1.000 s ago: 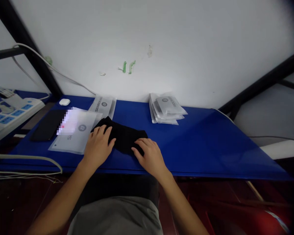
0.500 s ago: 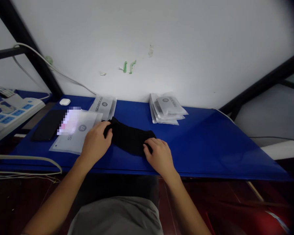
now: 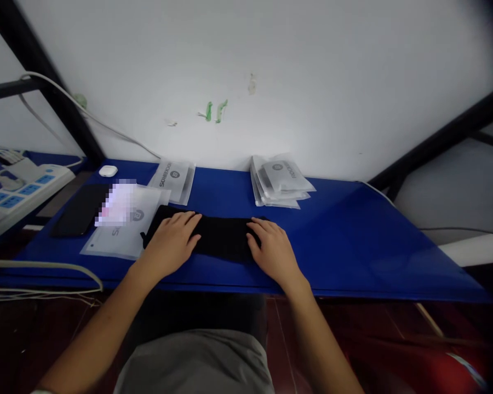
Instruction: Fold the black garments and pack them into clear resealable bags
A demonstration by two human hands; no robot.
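Note:
A black fabric piece [image 3: 225, 238] lies flattened lengthwise across the blue table, and I cannot make out its exact kind. My left hand [image 3: 173, 241] rests palm down over its left part, fingers stretched out and thumb apart. Beyond that hand, the cloth's left end reaches onto a frosted bag, with a small loop or tab sticking out. On the right end lies my right hand [image 3: 273, 249], its fingers extended over the fabric and the thumb spread. Both palms hide parts of the cloth beneath them.
Frosted printed bags [image 3: 282, 180] are stacked at the table's back, with more bags [image 3: 173, 180] to their left. A large frosted bag [image 3: 119, 241] lies near a black phone [image 3: 80, 210] and a white earbud case [image 3: 108, 171]. A power strip [image 3: 28, 191] and cables are at left.
My left hand has loosened from the fabric's left end and slid inward, lying flatter. The cloth now spreads straighter and further left. My right hand has flattened on its right end.

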